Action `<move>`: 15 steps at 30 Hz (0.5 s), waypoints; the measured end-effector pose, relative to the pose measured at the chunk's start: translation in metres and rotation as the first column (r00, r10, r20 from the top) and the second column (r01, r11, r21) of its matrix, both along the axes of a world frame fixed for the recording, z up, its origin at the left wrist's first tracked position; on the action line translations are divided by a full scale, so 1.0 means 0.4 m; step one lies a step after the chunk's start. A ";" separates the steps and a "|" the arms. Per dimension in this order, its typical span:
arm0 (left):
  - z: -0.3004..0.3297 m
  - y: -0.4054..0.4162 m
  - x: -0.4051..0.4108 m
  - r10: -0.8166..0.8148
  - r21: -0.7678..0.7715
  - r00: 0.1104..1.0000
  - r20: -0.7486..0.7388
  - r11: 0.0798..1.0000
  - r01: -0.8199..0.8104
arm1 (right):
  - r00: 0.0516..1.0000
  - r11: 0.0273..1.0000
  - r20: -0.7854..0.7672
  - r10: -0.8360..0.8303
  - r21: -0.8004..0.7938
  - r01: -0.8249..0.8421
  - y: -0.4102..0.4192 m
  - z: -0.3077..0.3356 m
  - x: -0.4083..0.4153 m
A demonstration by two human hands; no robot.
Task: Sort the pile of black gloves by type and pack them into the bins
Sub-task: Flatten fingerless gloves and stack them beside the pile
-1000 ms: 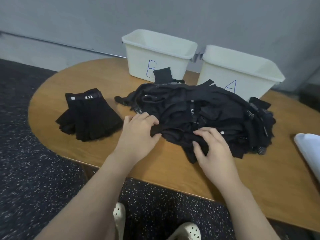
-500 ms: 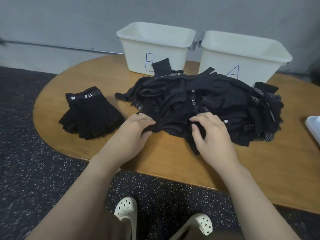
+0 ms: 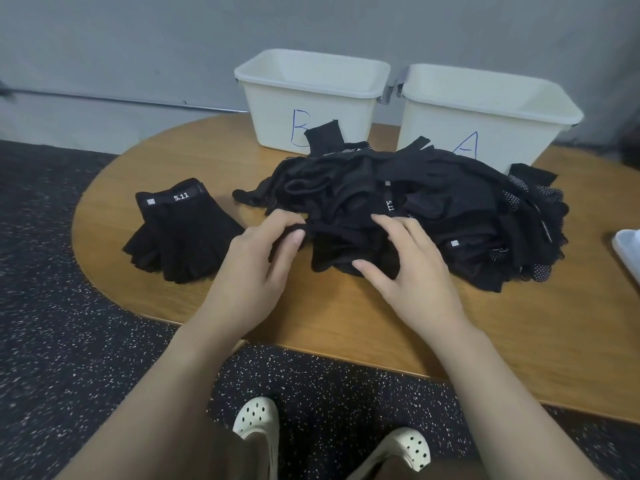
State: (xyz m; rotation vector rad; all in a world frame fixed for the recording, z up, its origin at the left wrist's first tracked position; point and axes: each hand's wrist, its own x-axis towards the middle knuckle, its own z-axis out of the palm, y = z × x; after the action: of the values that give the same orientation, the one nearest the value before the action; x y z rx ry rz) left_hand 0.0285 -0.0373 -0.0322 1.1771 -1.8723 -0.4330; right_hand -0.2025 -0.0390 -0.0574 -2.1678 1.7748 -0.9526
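A big pile of black gloves point(image 3: 433, 206) lies on the wooden table point(image 3: 346, 317) in front of two white bins. My left hand point(image 3: 256, 268) pinches a black glove point(image 3: 343, 251) at the pile's near left edge between thumb and fingers. My right hand point(image 3: 405, 268) grips the same glove from the right, thumb under its near edge and fingers curled over the top. A small stack of fingerless gloves marked 5.11 point(image 3: 180, 230) lies apart on the left. The bin marked B point(image 3: 311, 95) stands at the back centre, the bin marked A point(image 3: 485, 112) to its right.
A white object point(image 3: 628, 251) shows at the table's right edge. Speckled dark floor point(image 3: 69, 341) lies left of and below the table, and my white shoes point(image 3: 256, 420) are near its front edge. A grey wall stands behind the bins.
Both hands have shifted a little up onto the pile's near edge and tightened on a glove there. The camera has tilted down, so the bins appear lower.
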 end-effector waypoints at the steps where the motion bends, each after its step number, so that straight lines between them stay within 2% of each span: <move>1: 0.007 0.007 -0.004 -0.016 0.012 0.998 -0.053 1.000 0.017 | 1.000 1.000 0.013 0.001 -0.013 -0.001 -0.002 0.000 0.000; 4: 0.030 0.028 -0.015 -0.032 0.021 0.981 -0.192 0.999 0.036 | 0.996 0.995 0.078 0.044 -0.091 -0.037 -0.005 0.000 0.012; 7: 0.038 0.033 -0.014 -0.026 0.075 0.957 -0.288 0.996 0.050 | 0.954 0.981 0.258 0.154 -0.158 -0.115 -0.004 0.004 0.027; 9: 0.037 0.030 -0.005 0.018 0.123 0.942 -0.334 0.992 0.024 | 0.888 0.979 0.412 0.203 -0.118 -0.169 -0.003 0.015 0.024; 12: 0.040 0.029 0.010 0.101 0.193 0.911 -0.400 0.981 -0.024 | 0.761 0.975 0.627 0.169 0.005 -0.220 0.006 0.043 0.019; 15: 0.033 0.028 0.026 0.126 0.217 0.908 -0.400 0.975 -0.039 | 0.700 0.968 0.696 0.160 0.029 -0.250 0.016 0.059 0.024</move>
State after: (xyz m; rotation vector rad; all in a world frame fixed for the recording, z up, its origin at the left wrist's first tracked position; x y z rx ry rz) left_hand 0.0388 -0.0263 -0.0190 1.1860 -1.4312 -0.7780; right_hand -0.1931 -0.0324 -0.0337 -1.5615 1.1562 -1.3223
